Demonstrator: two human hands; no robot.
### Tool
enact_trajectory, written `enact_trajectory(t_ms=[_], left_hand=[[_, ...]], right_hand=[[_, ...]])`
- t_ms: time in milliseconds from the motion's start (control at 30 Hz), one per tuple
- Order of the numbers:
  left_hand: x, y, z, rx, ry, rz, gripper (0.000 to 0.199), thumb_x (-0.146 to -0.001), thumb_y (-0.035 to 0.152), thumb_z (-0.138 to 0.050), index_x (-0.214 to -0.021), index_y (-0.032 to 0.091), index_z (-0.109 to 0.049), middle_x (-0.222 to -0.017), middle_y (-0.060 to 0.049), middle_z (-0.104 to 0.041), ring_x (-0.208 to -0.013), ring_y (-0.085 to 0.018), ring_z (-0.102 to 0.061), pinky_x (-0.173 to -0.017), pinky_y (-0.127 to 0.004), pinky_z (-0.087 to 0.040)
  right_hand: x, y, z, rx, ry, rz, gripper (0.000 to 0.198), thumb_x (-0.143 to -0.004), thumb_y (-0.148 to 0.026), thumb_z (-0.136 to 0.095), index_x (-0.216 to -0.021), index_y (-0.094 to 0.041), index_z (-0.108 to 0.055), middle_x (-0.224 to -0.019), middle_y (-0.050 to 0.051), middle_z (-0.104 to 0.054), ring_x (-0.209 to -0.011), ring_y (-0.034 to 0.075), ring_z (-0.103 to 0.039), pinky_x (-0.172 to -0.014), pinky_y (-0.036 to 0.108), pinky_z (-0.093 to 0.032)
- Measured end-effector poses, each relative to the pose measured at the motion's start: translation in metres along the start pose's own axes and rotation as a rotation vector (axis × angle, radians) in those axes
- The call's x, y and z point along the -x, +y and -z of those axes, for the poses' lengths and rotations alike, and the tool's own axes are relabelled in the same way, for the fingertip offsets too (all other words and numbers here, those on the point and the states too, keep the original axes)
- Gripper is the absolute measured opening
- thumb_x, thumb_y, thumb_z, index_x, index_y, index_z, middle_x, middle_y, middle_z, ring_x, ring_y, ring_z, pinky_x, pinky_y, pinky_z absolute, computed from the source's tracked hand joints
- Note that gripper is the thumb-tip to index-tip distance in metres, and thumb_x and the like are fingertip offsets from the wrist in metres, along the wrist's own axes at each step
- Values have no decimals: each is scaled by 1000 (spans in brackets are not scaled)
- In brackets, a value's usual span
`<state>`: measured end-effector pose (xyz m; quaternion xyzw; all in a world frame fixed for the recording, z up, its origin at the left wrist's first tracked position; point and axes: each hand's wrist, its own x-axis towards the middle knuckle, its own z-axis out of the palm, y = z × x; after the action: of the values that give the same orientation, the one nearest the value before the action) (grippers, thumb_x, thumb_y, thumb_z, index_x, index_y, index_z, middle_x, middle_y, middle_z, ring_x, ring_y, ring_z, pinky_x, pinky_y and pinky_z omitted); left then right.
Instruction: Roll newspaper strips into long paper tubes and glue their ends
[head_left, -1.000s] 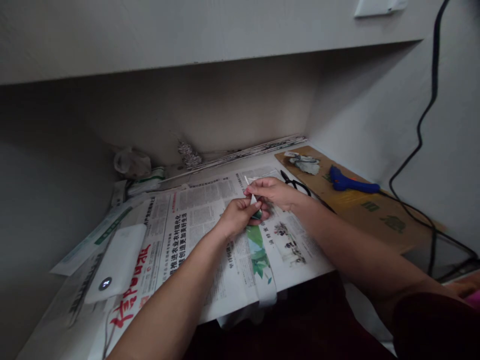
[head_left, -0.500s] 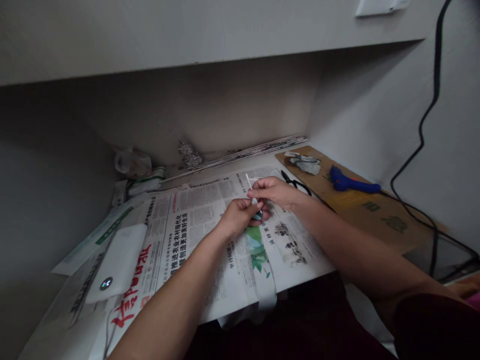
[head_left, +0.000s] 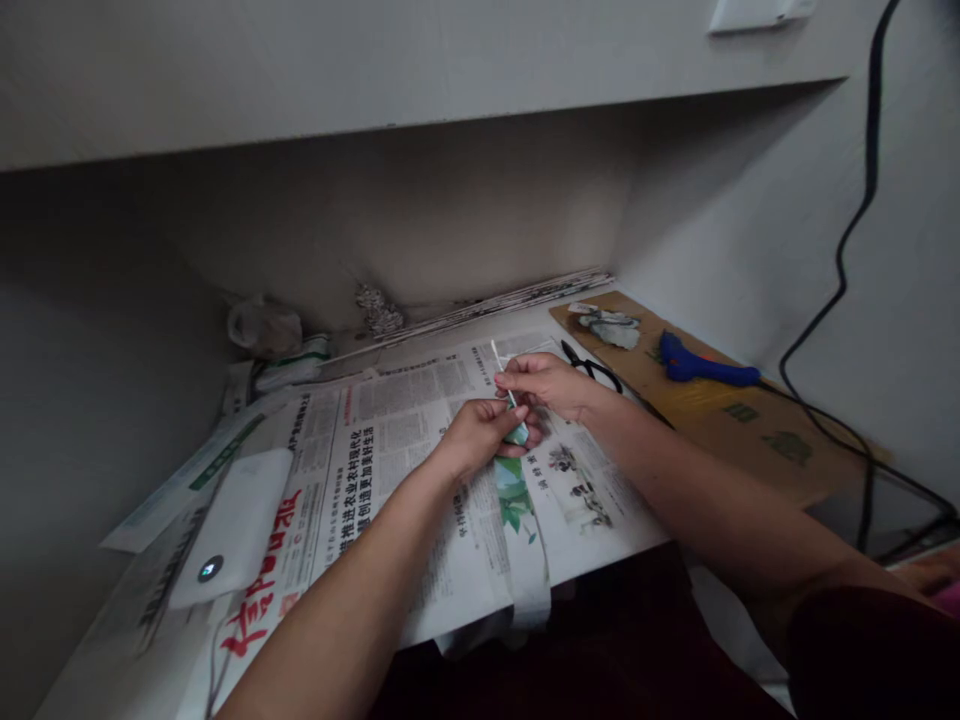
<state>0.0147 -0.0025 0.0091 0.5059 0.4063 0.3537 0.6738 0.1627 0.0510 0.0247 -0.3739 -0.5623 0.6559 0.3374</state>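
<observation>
Over the newspaper (head_left: 405, 400), my two hands meet around one thin piece of work. My left hand (head_left: 480, 432) is closed on a green-and-white paper strip (head_left: 517, 505), thumb pressed on it. The strip's tail hangs down across the newspaper and over the front edge. My right hand (head_left: 541, 388) pinches a thin white stick (head_left: 495, 352), whose tip points up and away. The strip's upper end meets the stick between my fingers; the exact join is partly hidden by them.
Black-handled scissors (head_left: 592, 366) lie right of my right hand. On cardboard (head_left: 720, 440) rest a blue glue gun (head_left: 705, 368) and crumpled foil-like scrap (head_left: 615, 327). Thin paper rods (head_left: 517, 295) line the back. A white power bank (head_left: 236, 530) lies left; a black cable (head_left: 840, 265) hangs right.
The strip has turned in my fingers, showing more of its green-and-white face between my hands. My hands stay in almost the same place.
</observation>
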Motion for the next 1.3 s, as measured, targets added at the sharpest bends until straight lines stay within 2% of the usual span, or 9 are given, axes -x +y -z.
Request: enact_trajectory(t_ms=[133,300,467,633,800,967,1033,1167,1300], left_hand=[[1,0,-1,3,6,-5,41,-72,45,-67,-88,7,-67,-80,-13,-69,-73,-17,-66,-62,-26,-53],[1,0,-4,-5,-10,11,40,-71,45,-68,-83,7,-66,-79,-12,-68,-73,-18,-66,-63,-27,-53],[1,0,-2,4,14,14,39,-72,44,-67,-87,8,-67,-79,-12,-69,-73,-17,-66,-63,-26,-53],[1,-1,-2,-13,-2,16,36,-74,41,-66,-86,8,-67,-78,-13,-69,-73,-18,-66,-62,-26,-53],[1,1,-2,14,19,39,30,-78,38,-64,-86,8,-67,-80,-14,-69,-72,-17,-67,-60,-24,-53],[1,1,-1,27,6,34,31,-75,38,-66,-85,8,-67,-80,-14,-69,-71,-18,-67,-58,-25,-53],[1,0,-1,33,1,29,32,-75,38,-66,-86,8,-67,-79,-14,-69,-71,-18,-67,-58,-25,-53],[0,-1,0,33,-4,39,33,-76,38,-65,-90,8,-67,-81,-14,-69,-74,-18,-67,-60,-25,-53],[0,-2,-1,10,-20,36,31,-78,38,-64,-88,9,-67,-82,-14,-69,-72,-17,-66,-61,-25,-54]], right_hand=[[0,0,0,17,-125,-64,30,-73,-42,-68,-82,-14,-62,-52,-2,-55,-36,7,-45,-33,19,-38],[-2,2,-1,-93,44,-5,30,-66,-37,-75,-68,-15,-54,-63,0,-61,-42,6,-48,-36,18,-39],[4,-7,0,-19,-107,-58,28,-71,-37,-71,-80,-12,-63,-69,2,-63,-46,7,-52,-42,20,-44],[1,-5,-1,-45,38,-11,27,-64,-31,-76,-64,-14,-55,-64,0,-61,-49,7,-53,-43,17,-41],[1,-5,1,-4,-72,-47,24,-70,-34,-72,-79,-13,-65,-73,3,-64,-53,7,-55,-46,19,-44],[0,-3,3,-19,18,-25,24,-65,-30,-76,-70,-14,-59,-64,-1,-61,-50,6,-52,-45,17,-43],[0,-3,2,-29,-20,-25,25,-66,-32,-76,-72,-14,-59,-61,-2,-60,-46,5,-51,-44,17,-42],[2,-3,1,-4,-193,-92,30,-71,-39,-71,-81,-12,-62,-52,-3,-57,-38,6,-47,-37,18,-37],[-1,-1,0,-34,-2,-24,30,-64,-35,-77,-67,-13,-56,-61,0,-61,-46,6,-52,-42,17,-41]])
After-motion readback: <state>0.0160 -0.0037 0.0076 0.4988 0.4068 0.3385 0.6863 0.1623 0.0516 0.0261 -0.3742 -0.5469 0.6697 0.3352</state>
